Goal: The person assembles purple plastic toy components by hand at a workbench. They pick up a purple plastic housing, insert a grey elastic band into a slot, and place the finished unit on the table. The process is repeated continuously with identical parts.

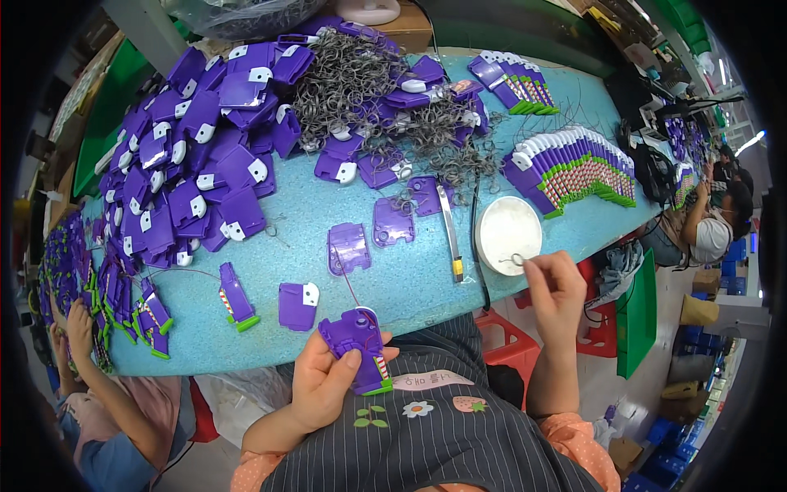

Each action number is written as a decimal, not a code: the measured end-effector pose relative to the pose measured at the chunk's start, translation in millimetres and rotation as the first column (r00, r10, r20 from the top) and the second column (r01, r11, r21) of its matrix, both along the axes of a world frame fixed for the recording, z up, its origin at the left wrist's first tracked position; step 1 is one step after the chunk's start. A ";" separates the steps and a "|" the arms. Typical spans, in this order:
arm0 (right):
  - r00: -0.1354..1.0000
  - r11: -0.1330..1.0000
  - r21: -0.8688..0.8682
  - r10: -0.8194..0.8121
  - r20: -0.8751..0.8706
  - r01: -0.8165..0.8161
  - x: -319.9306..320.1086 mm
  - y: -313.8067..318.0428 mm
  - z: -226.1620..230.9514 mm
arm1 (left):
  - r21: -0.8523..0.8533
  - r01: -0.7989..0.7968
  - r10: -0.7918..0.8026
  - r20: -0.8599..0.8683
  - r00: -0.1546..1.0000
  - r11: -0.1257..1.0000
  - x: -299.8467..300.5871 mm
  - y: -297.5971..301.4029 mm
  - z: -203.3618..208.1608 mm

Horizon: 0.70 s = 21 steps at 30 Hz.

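Note:
My left hand point(316, 387) is closed around a purple plastic housing point(349, 333), its open inner side facing up. A red-and-white striped strip and a green end piece show along its lower part, and a thin wire rises from it. My right hand point(559, 297) pinches a small coiled metal spring point(516, 259) between thumb and fingertips. That spring is over the near right rim of a round white dish point(502, 221). Beyond my left hand lie a purple cover with a white corner point(297, 307) and an empty purple half shell point(349, 248).
Heaped purple covers point(205, 184) fill the left of the blue table point(410, 287), beside tangled grey springs point(348, 82). A yellow-ended utility knife point(449, 234) lies left of the dish. Rows of assembled purple-and-green pieces point(574, 172) stand at right. Co-workers sit at both sides.

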State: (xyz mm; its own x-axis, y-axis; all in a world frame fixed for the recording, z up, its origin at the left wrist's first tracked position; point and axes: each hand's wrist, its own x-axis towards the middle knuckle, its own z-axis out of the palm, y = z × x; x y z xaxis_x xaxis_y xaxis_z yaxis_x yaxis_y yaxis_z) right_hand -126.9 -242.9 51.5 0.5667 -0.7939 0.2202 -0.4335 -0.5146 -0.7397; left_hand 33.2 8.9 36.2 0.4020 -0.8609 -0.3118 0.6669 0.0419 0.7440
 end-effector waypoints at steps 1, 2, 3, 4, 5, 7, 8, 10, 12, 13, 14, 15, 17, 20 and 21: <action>0.997 0.997 0.069 -0.035 0.074 0.030 -0.1 1.8 2.8 | 0.005 0.005 -0.005 0.001 1.000 1.000 -0.1 -0.6 2.3; 0.987 0.989 0.141 -0.073 0.143 0.053 -0.7 3.1 6.0 | 0.010 0.008 -0.009 0.003 1.000 1.000 0.2 -1.5 5.2; 0.977 0.979 0.204 -0.022 0.210 -0.022 -1.7 3.7 10.2 | 0.015 0.010 -0.011 0.004 1.000 1.000 0.5 -3.0 7.8; 0.963 0.961 0.261 0.015 0.270 -0.088 2.4 9.1 13.4 | 0.008 0.025 -0.025 -0.015 1.000 1.000 0.6 -4.7 10.3; 0.942 0.935 0.317 0.051 0.330 -0.161 10.3 17.5 15.6 | 0.005 0.034 -0.034 -0.034 0.999 0.999 0.5 -7.2 12.0; 0.884 0.829 0.414 0.188 0.428 -0.376 28.1 38.8 21.8 | -0.048 0.006 -0.009 -0.064 0.998 0.999 -3.7 -11.1 11.9; 0.858 0.775 0.427 0.278 0.432 -0.466 33.5 47.6 17.7 | -0.050 0.049 -0.051 -0.055 0.997 0.998 -1.9 -14.2 13.3; 0.782 0.708 0.367 0.435 0.445 -0.603 50.4 60.7 8.1 | -0.022 0.094 -0.094 0.007 0.996 0.995 0.5 -16.3 16.4; 0.768 0.607 0.480 0.416 0.487 -0.633 62.3 72.7 -0.8 | -0.038 0.070 -0.069 0.024 0.997 0.997 2.4 -13.3 17.1; 0.762 0.551 0.530 0.408 0.503 -0.645 65.9 76.5 -2.7 | -0.050 0.056 -0.055 0.032 0.998 0.997 3.2 -11.8 17.3; 0.766 0.481 0.597 0.377 0.520 -0.642 67.9 79.5 -3.2 | -0.047 0.053 -0.051 0.031 0.998 0.998 4.4 -10.3 17.5; 0.773 0.405 0.659 0.343 0.533 -0.634 69.1 82.6 -3.5 | -0.044 0.050 -0.049 0.030 0.998 0.998 5.9 -8.6 17.5; 0.790 0.298 0.734 0.312 0.529 -0.610 70.0 84.9 -3.5 | -0.044 0.054 -0.051 0.060 0.997 0.998 5.8 -6.0 14.8; 0.809 0.292 0.767 0.359 0.466 -0.571 67.6 80.6 -0.5 | -0.022 0.109 -0.104 0.164 0.981 0.994 5.8 -2.6 9.2; 0.812 0.336 0.756 0.400 0.425 -0.562 68.8 76.9 1.6 | 0.007 0.149 -0.147 0.204 0.968 0.989 7.7 -0.9 9.1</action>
